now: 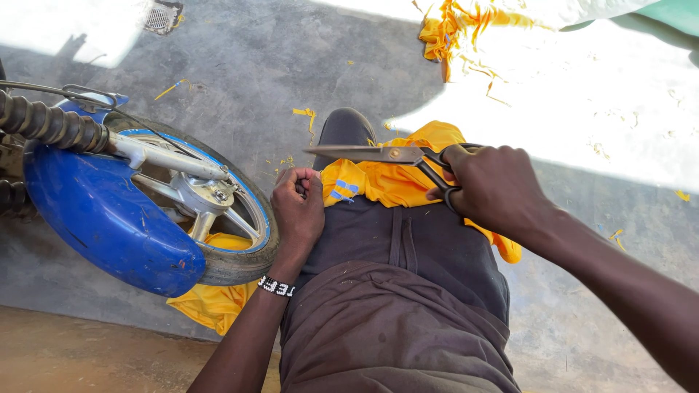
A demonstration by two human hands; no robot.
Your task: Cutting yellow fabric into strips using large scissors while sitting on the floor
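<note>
A piece of yellow cloth (397, 182) with small blue marks lies across my lap, over dark trousers. My left hand (298, 207) is closed on the cloth's left edge, pinching it near the blue marks. My right hand (491, 185) grips the black handles of large metal scissors (371, 153), whose blades point left above the cloth and look closed or nearly so. A beaded band sits on my left wrist.
A motorcycle front wheel (240, 247) with a blue mudguard (102, 218) stands close at my left, on more yellow cloth (211, 302). Yellow scraps (451, 33) litter the concrete floor ahead. A floor drain (162, 16) is at the top left.
</note>
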